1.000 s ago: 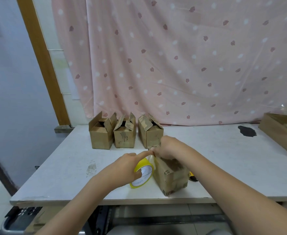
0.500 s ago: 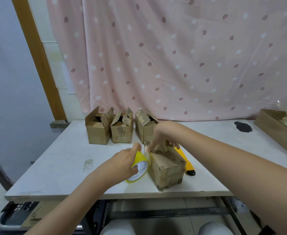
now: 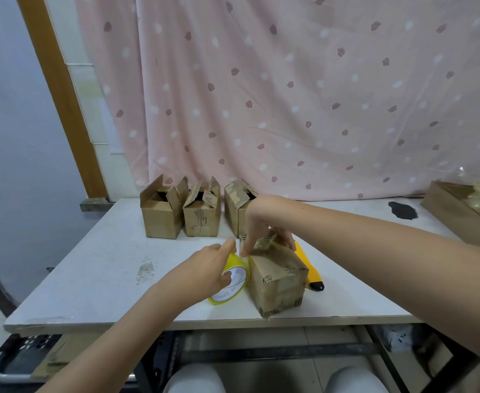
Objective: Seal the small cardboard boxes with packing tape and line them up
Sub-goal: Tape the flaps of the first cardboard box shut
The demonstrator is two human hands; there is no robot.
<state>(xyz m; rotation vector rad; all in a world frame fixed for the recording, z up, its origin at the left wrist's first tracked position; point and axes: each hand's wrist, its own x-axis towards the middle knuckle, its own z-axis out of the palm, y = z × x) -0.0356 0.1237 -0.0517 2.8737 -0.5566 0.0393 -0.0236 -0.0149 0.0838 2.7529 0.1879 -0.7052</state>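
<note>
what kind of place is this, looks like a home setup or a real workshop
Likely a makeshift home packing spot, not a real workshop: a worn white table stands against a pink dotted curtain, with three open small cardboard boxes lined up at the back and a yellow roll of packing tape in use.

We see a small brown cardboard box [image 3: 278, 276] standing near the front edge, top flaps folded down, a yellow roll of packing tape [image 3: 231, 282] upright against its left side. Three similar open-flapped boxes [image 3: 195, 211] stand side by side in a row behind.
</note>
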